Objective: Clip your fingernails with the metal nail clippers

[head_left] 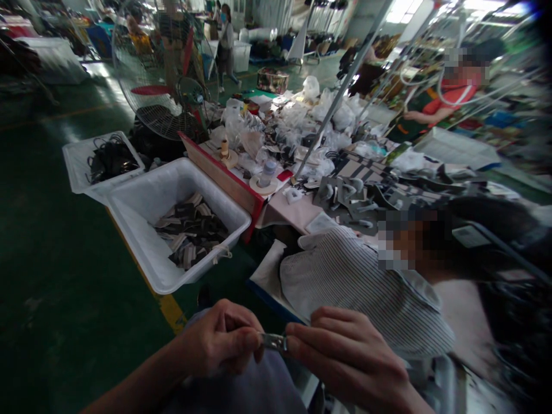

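Observation:
At the bottom middle, a small shiny metal nail clipper (pixel 273 342) spans the gap between my two hands. My left hand (pixel 222 339) is closed, pinching one end of it between thumb and curled fingers. The fingertips of my right hand (pixel 349 353) are drawn together at its other end, with the thumb hidden beneath. Under my hands lies grey cloth (pixel 250 388) over my lap.
A co-worker in a striped shirt (pixel 362 287) leans over close on the right. Ahead left stands a white bin (pixel 129 230) of dark and grey pieces, with a smaller tub (pixel 77 172) behind. Beyond are a cluttered table (pixel 297 210), a large fan (pixel 150 75) and a slanted metal pole (pixel 340 92).

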`<state>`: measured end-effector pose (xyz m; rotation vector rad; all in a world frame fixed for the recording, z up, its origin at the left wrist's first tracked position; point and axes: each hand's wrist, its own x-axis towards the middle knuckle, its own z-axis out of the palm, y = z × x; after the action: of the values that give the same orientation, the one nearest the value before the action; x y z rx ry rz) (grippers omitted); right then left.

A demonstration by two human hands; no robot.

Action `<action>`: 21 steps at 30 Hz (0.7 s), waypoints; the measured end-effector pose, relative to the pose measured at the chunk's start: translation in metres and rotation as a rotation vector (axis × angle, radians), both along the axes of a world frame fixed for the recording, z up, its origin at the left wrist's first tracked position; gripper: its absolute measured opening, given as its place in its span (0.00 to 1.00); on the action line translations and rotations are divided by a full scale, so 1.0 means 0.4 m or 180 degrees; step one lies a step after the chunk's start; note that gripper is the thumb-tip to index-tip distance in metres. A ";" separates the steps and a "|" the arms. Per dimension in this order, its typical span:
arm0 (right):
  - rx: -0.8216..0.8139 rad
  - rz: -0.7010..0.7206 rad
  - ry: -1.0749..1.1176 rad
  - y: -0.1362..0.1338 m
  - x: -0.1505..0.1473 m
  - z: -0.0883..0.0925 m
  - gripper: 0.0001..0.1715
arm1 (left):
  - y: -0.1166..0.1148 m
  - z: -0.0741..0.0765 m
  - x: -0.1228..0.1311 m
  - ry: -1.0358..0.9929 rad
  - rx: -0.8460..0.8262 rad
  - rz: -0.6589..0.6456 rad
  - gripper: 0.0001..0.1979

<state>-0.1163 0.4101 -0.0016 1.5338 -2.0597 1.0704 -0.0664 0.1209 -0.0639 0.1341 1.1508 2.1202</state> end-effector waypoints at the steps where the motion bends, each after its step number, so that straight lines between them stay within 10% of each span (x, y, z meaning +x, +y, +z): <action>1: -0.0013 0.0040 -0.0018 0.000 0.001 0.001 0.14 | 0.001 0.001 0.002 0.0001 -0.0008 -0.0012 0.28; 21: -0.0060 0.0113 -0.0153 0.012 0.016 0.008 0.11 | 0.027 0.004 -0.007 -0.0566 0.0774 -0.0431 0.26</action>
<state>-0.1098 0.4149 0.0018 1.5553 -2.0553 1.1473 -0.0692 0.1316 -0.0624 0.1283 0.7582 2.0973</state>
